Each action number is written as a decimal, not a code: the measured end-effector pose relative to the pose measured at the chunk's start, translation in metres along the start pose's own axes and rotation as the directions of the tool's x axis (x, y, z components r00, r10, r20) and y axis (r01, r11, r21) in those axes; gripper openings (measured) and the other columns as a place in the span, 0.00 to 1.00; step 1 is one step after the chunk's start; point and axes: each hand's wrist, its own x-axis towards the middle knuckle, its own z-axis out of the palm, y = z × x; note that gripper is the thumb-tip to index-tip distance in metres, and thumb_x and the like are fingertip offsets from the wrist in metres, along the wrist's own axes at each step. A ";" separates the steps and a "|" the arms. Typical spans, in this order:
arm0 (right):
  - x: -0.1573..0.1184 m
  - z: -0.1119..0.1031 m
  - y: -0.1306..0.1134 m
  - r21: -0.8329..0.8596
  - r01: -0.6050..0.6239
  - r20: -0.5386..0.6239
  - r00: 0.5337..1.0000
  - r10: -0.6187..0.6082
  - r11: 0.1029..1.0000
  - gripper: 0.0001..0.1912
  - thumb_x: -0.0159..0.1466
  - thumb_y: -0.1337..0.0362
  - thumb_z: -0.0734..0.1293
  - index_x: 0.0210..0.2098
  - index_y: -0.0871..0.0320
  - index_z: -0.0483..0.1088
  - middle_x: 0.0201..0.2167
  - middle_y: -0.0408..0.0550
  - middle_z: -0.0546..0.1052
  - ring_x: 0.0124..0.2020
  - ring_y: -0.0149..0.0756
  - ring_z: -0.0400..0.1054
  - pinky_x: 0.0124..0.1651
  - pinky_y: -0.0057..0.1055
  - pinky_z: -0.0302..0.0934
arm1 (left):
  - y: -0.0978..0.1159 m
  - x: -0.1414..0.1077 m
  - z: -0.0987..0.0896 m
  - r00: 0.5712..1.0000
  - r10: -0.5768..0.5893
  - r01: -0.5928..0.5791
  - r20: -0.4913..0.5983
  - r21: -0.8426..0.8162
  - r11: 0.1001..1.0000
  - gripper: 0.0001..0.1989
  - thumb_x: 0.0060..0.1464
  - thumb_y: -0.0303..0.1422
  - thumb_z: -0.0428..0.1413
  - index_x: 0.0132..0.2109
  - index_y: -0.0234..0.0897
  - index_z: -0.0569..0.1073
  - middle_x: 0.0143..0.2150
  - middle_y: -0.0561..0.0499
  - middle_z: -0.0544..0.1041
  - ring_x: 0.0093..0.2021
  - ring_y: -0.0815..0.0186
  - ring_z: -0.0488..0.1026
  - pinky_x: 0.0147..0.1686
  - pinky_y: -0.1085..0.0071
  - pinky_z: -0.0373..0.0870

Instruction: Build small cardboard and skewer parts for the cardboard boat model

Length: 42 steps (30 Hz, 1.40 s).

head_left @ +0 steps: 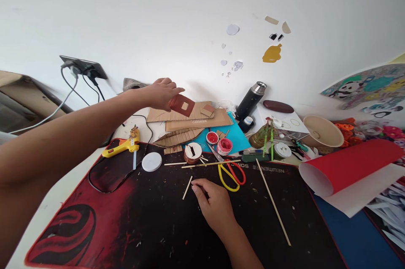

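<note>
My left hand is raised over the back of the desk, fingers closed on a reddish-brown card with a small pale square on it. Below the card lie flat cardboard pieces. My right hand is low over the black mat, with thumb and forefinger pinched at the upper end of a short pale stick. Scissors with yellow and red handles lie just beyond my right hand. Longer thin sticks rest to the right and behind.
A yellow glue gun with its cord lies at the left, near a white lid. Open red paint pots, a black thermos and a glass jar stand behind. Red rolled paper lies at the right.
</note>
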 end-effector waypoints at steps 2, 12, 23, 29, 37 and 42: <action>0.000 0.000 0.001 0.000 0.008 -0.004 1.000 -0.008 1.000 0.12 0.75 0.62 0.65 0.48 0.51 0.82 0.43 0.46 0.88 0.43 0.41 0.84 0.48 0.33 0.73 | -0.002 0.007 0.008 0.999 -0.041 0.042 0.035 -0.021 0.999 0.50 0.52 0.44 0.65 0.78 0.37 0.57 0.66 0.34 0.73 0.67 0.38 0.62 0.66 0.50 0.55; 0.000 0.000 -0.001 0.008 0.015 -0.005 1.000 -0.015 1.000 0.12 0.75 0.62 0.65 0.47 0.51 0.83 0.43 0.46 0.88 0.43 0.41 0.84 0.47 0.32 0.73 | 0.015 0.036 0.043 0.996 -0.026 0.031 0.087 -0.050 0.998 0.50 0.55 0.49 0.65 0.78 0.37 0.58 0.68 0.33 0.73 0.68 0.38 0.61 0.67 0.50 0.54; -0.001 0.000 0.001 0.005 0.022 -0.008 1.000 -0.022 1.000 0.12 0.75 0.62 0.66 0.47 0.51 0.83 0.43 0.46 0.88 0.43 0.41 0.84 0.48 0.32 0.73 | 0.009 0.043 0.064 0.990 -0.043 0.065 0.132 -0.163 0.984 0.55 0.53 0.55 0.66 0.80 0.44 0.53 0.69 0.36 0.74 0.70 0.38 0.62 0.66 0.49 0.59; -0.001 0.000 0.001 -0.002 0.024 -0.014 1.000 -0.024 1.000 0.12 0.75 0.62 0.65 0.48 0.51 0.82 0.43 0.47 0.88 0.44 0.42 0.84 0.48 0.32 0.73 | 0.008 0.024 0.057 0.996 -0.083 0.089 0.036 -0.213 0.973 0.53 0.58 0.58 0.60 0.80 0.43 0.50 0.79 0.37 0.61 0.78 0.41 0.52 0.73 0.49 0.52; -0.001 -0.001 0.000 0.016 -0.001 -0.005 1.000 0.001 1.000 0.12 0.75 0.62 0.66 0.48 0.51 0.82 0.45 0.45 0.88 0.45 0.42 0.83 0.49 0.33 0.72 | 0.040 -0.049 0.026 0.912 -0.302 0.173 -0.277 -0.409 0.896 0.22 0.70 0.46 0.47 0.54 0.41 0.81 0.51 0.42 0.84 0.54 0.50 0.77 0.53 0.55 0.72; -0.002 -0.001 0.001 0.038 0.008 -0.022 1.000 -0.008 0.999 0.12 0.75 0.61 0.65 0.47 0.52 0.82 0.45 0.46 0.88 0.46 0.41 0.83 0.49 0.33 0.72 | 0.095 -0.116 0.037 0.932 -0.265 0.089 -0.247 -0.553 0.828 0.22 0.70 0.49 0.48 0.39 0.41 0.79 0.34 0.48 0.81 0.35 0.59 0.77 0.37 0.64 0.68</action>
